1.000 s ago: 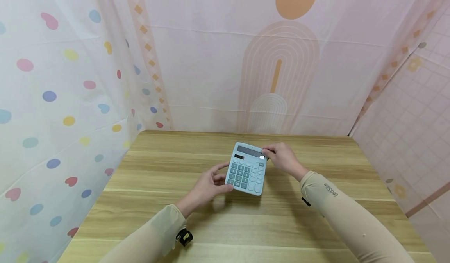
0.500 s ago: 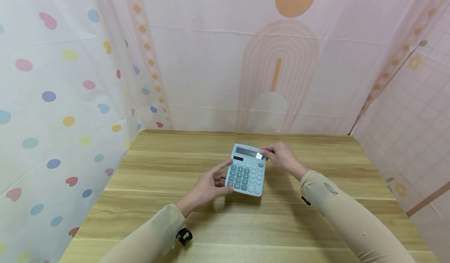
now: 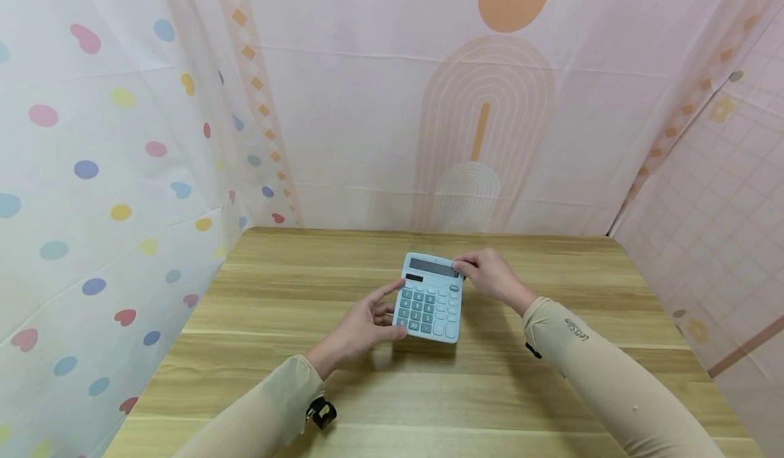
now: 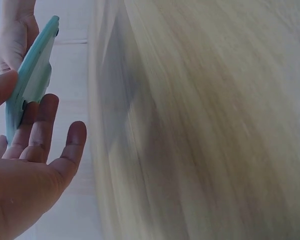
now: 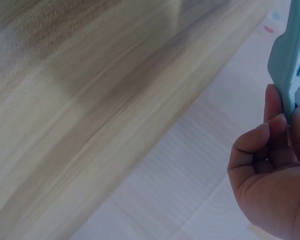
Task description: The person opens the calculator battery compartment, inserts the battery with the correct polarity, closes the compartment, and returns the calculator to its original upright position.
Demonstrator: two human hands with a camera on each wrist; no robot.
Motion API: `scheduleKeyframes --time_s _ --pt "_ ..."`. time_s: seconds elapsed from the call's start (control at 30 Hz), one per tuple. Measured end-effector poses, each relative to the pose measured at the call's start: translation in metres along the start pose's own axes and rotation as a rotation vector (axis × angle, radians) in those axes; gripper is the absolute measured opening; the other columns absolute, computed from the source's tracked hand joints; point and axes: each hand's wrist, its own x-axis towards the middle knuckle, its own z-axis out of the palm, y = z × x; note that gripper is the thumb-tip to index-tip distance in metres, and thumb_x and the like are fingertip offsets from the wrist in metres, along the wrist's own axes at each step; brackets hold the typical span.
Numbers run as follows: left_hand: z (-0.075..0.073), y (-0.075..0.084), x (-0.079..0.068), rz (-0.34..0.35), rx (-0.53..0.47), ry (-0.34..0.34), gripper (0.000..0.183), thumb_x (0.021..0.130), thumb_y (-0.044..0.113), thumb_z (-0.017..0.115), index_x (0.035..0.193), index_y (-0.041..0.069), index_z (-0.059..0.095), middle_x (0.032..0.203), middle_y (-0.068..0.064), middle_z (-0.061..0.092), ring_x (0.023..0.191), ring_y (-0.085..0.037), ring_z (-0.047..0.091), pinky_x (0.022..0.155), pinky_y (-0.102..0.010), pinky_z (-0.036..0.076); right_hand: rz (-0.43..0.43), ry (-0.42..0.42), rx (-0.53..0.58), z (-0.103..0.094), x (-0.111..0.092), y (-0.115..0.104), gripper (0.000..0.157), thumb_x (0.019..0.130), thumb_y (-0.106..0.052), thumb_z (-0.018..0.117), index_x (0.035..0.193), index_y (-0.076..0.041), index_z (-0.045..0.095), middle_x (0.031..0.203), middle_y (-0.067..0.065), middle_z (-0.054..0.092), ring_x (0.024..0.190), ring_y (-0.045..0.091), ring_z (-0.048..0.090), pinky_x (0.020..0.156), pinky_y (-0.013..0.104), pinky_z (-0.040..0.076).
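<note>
A light blue calculator (image 3: 429, 298) is held up off the table, its keys and dark display facing the head camera. My left hand (image 3: 361, 322) grips its left side, thumb at the lower left corner and index finger at the left edge; in the left wrist view, other fingers of the left hand (image 4: 32, 170) lie behind the calculator (image 4: 32, 75). At the upper right corner my right hand (image 3: 493, 276) pinches it. The right wrist view shows the right hand (image 5: 272, 170) with its thumb on the front of the calculator (image 5: 290, 60) and fingertips behind.
Below lies a wood-grain table (image 3: 275, 376). Patterned curtains hang around it: a dotted one (image 3: 122, 172) at the left, one with an arch print (image 3: 484, 138) behind, and a checked one (image 3: 723, 206) at the right. Black straps circle both wrists.
The calculator has tilted slightly and shifted a little down. A bright reflection on its display has faded. Both hands keep their hold, the left index finger now lying along the upper left edge.
</note>
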Motion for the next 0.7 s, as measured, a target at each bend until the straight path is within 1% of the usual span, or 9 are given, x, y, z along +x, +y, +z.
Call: scheduleKeyframes --time_s 0.13,0.2,0.4,0.5,0.6,0.7 --pt "-0.0011 -0.0002 -0.0005 -0.036 -0.074 0.006 0.098 0.088 -0.006 0.080 0.169 0.023 0.034 0.140 -0.025 0.069 0.116 -0.025 0.075 0.097 -0.033 0.062 0.044 -0.006 0.050 -0.0005 -0.0001 -0.0011 0.027 0.109 -0.024 0.063 0.114 -0.006 0.082 0.094 0.005 0.077 0.082 0.015 0.059 0.071 0.029 0.047" --pt "-0.0019 0.0000 -0.0007 -0.053 -0.118 0.007 0.098 0.089 -0.007 0.080 0.169 0.024 0.033 0.141 -0.026 0.069 0.116 -0.024 0.075 0.098 -0.032 0.062 0.073 -0.015 0.096 -0.0008 0.0000 -0.0014 0.028 0.109 -0.026 0.063 0.115 -0.005 0.081 0.094 0.006 0.075 0.084 0.017 0.062 0.072 0.029 0.050" --pt "-0.0017 0.0005 -0.0002 -0.081 -0.217 0.003 0.096 0.091 -0.009 0.077 0.169 0.025 0.032 0.141 -0.027 0.068 0.111 -0.020 0.077 0.096 -0.030 0.061 0.158 -0.049 0.319 -0.0004 0.0010 -0.0012 0.031 0.110 -0.023 0.062 0.123 0.003 0.075 0.095 0.010 0.076 0.085 0.018 0.069 0.078 0.030 0.060" --pt "-0.0013 0.0000 0.0008 -0.089 -0.247 0.011 0.097 0.091 -0.008 0.077 0.170 0.026 0.031 0.144 -0.028 0.065 0.110 -0.019 0.077 0.096 -0.028 0.061 0.192 -0.058 0.420 0.0015 0.0014 -0.0012 0.033 0.109 -0.019 0.062 0.129 0.006 0.072 0.100 0.013 0.078 0.084 0.015 0.070 0.081 0.032 0.062" --pt "-0.0015 -0.0019 0.0018 -0.089 -0.260 0.036 0.097 0.092 -0.007 0.077 0.170 0.026 0.030 0.147 -0.029 0.062 0.111 -0.019 0.076 0.096 -0.028 0.060 0.226 -0.083 0.505 0.0047 0.0003 -0.0013 0.034 0.109 -0.014 0.061 0.135 0.007 0.068 0.109 0.017 0.079 0.086 0.014 0.071 0.087 0.039 0.063" --pt "-0.0016 -0.0041 0.0028 -0.081 -0.264 0.068 0.097 0.092 -0.006 0.077 0.170 0.026 0.030 0.148 -0.029 0.062 0.112 -0.018 0.076 0.096 -0.027 0.060 0.255 -0.124 0.558 0.0085 -0.0029 -0.0009 0.038 0.109 -0.011 0.061 0.142 0.007 0.063 0.118 0.020 0.078 0.090 0.013 0.072 0.092 0.044 0.063"
